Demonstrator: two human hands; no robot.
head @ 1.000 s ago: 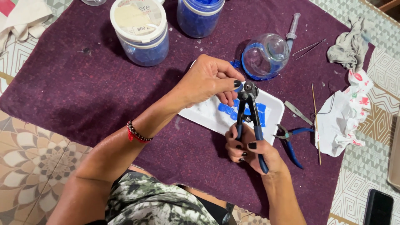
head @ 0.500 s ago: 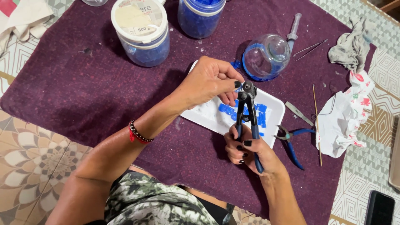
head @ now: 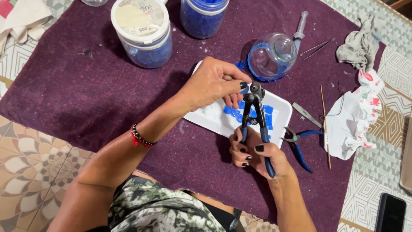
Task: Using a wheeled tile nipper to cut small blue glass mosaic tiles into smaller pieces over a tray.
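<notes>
At frame centre, my right hand [head: 257, 154] grips the nippers [head: 254, 112] while my left hand [head: 212, 83] pinches a blue tile [head: 245, 90] in their jaws above the tray [head: 281, 107], needing a squeeze.

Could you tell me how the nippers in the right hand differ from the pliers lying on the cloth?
The nippers are held upright in the right hand, while the pliers lie flat on the purple cloth, untouched. The nippers have a broad head with wheels; the pliers taper to a slim nose. Both have blue handles.
</notes>
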